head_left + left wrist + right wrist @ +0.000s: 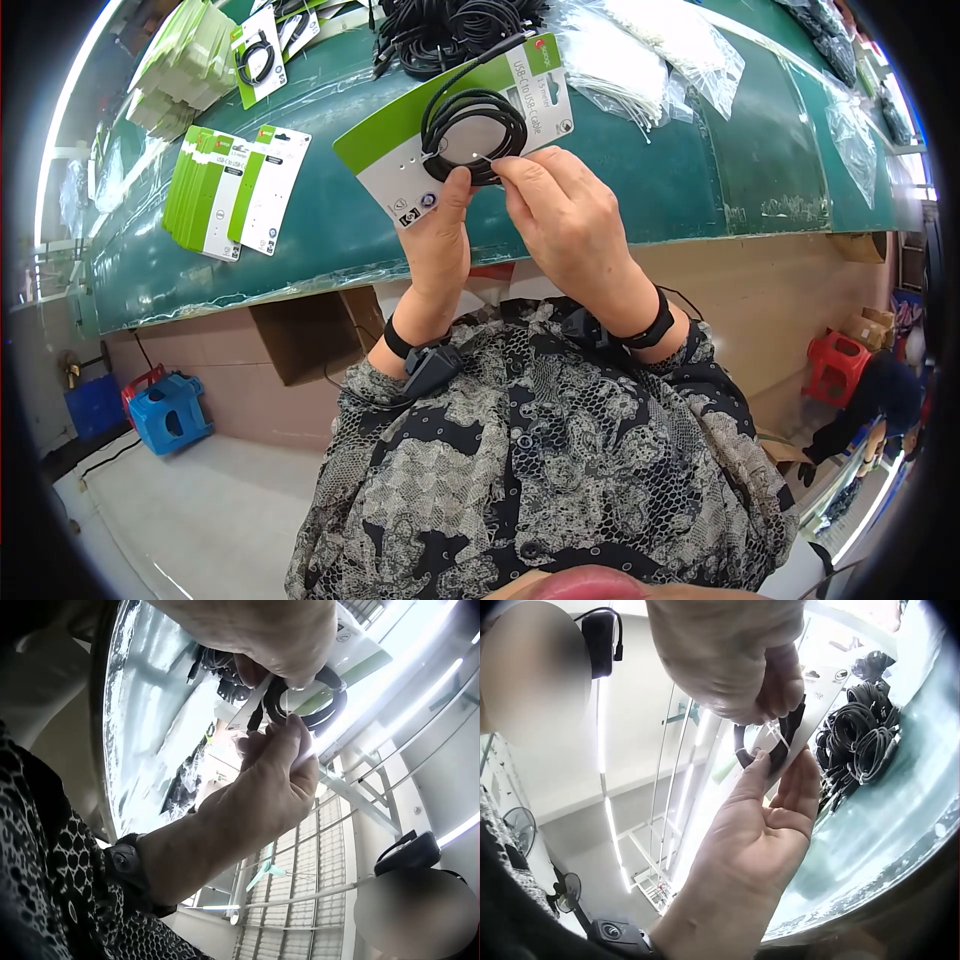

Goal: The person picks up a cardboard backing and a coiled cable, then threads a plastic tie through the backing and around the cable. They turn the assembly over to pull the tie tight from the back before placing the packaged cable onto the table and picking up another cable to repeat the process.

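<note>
Above the front edge of the green table, my left hand [438, 245] grips a green and white card [380, 165] printed "USB-C to USB-C Cable", its thumb pressing the lower edge of a coiled black cable [514, 128] against the card's face. The card is tilted. My right hand [575, 215] pinches a thin white cable tie [778, 735] at the coil's lower right. In the right wrist view the tie stands out from the coil beside the fingertips. The card's back and the left fingers behind it are hidden in the head view.
Flat cards [200, 195] lie fanned at left, before a tall stack of cards [185, 65] and a carded cable [258, 62]. Black cables [450, 35] are heaped at the back, beside bags of white cable ties [610, 65]. A blue stool [172, 415] stands on the floor.
</note>
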Available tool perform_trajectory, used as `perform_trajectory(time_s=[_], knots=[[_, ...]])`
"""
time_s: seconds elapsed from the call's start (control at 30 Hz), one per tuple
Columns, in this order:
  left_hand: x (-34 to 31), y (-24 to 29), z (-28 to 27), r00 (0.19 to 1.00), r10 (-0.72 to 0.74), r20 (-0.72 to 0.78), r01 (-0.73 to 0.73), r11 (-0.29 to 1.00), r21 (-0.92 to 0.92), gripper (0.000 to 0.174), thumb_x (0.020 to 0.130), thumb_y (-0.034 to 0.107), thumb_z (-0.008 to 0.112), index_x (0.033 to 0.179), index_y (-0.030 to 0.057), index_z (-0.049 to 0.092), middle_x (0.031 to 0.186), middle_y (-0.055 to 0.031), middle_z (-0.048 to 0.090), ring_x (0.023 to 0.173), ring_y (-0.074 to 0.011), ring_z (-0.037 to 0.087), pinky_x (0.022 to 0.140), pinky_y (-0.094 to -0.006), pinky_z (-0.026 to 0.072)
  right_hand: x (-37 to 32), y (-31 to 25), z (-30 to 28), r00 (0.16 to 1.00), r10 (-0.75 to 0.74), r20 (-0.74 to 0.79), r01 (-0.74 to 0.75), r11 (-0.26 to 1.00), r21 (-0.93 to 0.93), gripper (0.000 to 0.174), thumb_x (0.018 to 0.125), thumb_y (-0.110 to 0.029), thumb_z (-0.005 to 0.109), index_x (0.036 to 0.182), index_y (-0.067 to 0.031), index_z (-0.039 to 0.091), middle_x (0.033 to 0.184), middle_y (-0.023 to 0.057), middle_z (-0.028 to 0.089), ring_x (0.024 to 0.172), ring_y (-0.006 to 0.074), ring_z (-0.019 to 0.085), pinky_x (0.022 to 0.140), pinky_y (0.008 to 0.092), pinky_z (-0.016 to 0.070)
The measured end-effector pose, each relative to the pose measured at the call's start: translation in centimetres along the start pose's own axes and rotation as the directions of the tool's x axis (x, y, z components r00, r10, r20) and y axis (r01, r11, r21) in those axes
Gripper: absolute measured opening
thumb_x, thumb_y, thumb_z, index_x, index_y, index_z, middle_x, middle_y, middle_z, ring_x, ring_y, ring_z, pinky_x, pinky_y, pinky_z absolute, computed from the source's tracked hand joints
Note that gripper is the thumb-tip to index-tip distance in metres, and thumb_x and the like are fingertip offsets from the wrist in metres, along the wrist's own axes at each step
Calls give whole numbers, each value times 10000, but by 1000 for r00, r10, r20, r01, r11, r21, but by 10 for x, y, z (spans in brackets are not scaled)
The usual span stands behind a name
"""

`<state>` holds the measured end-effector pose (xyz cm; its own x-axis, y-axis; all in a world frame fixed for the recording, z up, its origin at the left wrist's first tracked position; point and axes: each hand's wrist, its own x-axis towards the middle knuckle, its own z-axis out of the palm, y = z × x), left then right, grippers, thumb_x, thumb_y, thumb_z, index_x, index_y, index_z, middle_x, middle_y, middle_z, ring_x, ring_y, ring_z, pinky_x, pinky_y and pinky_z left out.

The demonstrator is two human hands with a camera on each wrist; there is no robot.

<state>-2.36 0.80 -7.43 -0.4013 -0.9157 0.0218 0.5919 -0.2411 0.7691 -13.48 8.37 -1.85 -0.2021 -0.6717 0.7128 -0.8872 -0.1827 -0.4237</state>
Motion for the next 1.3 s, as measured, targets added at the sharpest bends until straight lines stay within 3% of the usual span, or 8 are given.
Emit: perform_trajectory(time_s=[0.6,0.87,0.93,1.03,1.1,1.13,1.2,1.3], knots=[[-5,-6,-3,994,112,8,-112,985,134,393,816,-13,679,1172,25,515,1052,-27,586,938,-131,563,824,-249,454,2,3,2,999,-13,48,14,1000,-20,213,733,65,630,934,-4,616,806,111,588,708,272,594,610,346,500],[-4,-7,-16,876,396,277,-480,652,587,401,807,-36,672,1173,2,513,1062,-45,595,904,-128,577,772,-260,476,-2,2,5,991,68,113,-87,981,171,198,752,69,619,938,1,615,830,116,594,707,259,589,620,341,501],[-1,-5,-14,971,230,60,-237,921,308,372,833,-17,647,1178,-2,507,1074,-63,597,906,-149,596,777,-280,494,5,0,-18,999,-8,48,-1,983,181,185,772,33,631,953,8,604,843,96,602,697,211,589,598,312,486],[-5,12,-6,1000,-6,-4,6,1000,15,339,862,10,617,1181,-3,504,1082,-77,600,915,-170,610,792,-302,509,1,25,-57,998,35,-58,-26,988,149,225,807,13,619,1030,-7,595,892,77,626,754,163,591,622,275,482],[-10,26,6,965,-232,120,252,949,-189,302,893,45,583,1181,-1,502,1087,-89,602,931,-191,620,815,-329,520,4,51,-46,783,608,133,-605,693,392,289,821,6,602,1108,-23,579,975,80,630,852,181,597,701,273,487],[-12,28,10,964,-234,127,255,947,-193,302,893,45,583,1181,-1,502,1087,-89,602,931,-191,620,815,-329,520,-3,54,-35,784,608,127,-604,697,387,289,821,6,602,1108,-23,579,975,80,630,852,181,597,701,273,487],[-19,30,15,942,-281,184,314,931,-187,287,912,75,558,1184,5,499,1093,-92,602,942,-194,621,812,-347,530,-21,56,-3,952,226,207,-281,912,299,331,817,-4,605,1145,-33,569,1035,98,616,914,203,591,776,295,485],[-25,30,13,932,-309,187,342,922,-181,285,922,89,544,1192,10,493,1096,-94,602,945,-194,622,811,-354,534,-29,58,14,951,182,249,-271,880,390,347,800,-14,630,1141,-27,568,1052,99,608,920,208,592,784,301,482]])
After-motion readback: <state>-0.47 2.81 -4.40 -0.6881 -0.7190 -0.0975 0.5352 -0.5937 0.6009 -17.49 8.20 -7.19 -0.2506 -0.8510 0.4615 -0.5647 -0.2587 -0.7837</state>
